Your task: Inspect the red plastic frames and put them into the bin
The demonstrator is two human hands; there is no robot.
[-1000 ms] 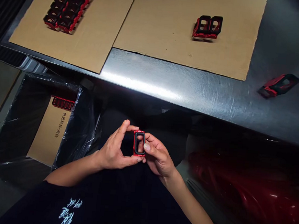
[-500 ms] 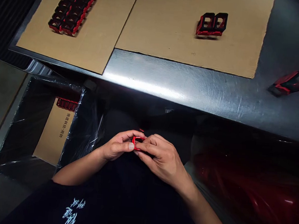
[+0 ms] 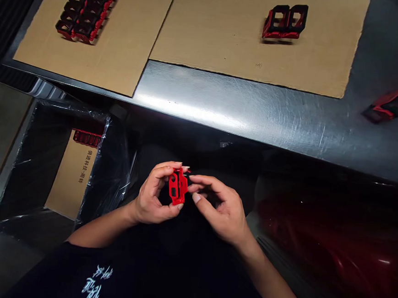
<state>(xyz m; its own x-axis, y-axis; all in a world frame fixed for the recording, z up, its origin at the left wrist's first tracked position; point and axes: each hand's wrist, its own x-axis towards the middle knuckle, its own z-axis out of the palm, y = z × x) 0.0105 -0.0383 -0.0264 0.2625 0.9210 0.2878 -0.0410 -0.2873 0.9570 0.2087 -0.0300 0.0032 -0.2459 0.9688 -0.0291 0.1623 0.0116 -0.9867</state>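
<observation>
My left hand (image 3: 154,195) grips a small red plastic bracket (image 3: 178,187) between its thumb and fingertips, in front of my body. The bracket is tilted so that its cut-outs and a dark slot show. Just to its right is my right hand (image 3: 222,207), its fingers loosely bent and spread from the thumb. Those fingertips are very close to the bracket's right side; whether they touch it I cannot tell.
Ahead is a metal table (image 3: 203,94) with cardboard sheets (image 3: 208,35). Rows of red-and-black parts (image 3: 87,9) stand at left, a joined pair (image 3: 285,21) at right, and another part (image 3: 393,103) lies on bare metal. A plastic-lined box (image 3: 16,171) stands lower left, and a red bag (image 3: 335,251) lower right.
The bracket has been turned in my left hand, so a broader face now shows. My right hand has let go of it, its fingers drawn back to the right. The view has shifted slightly.
</observation>
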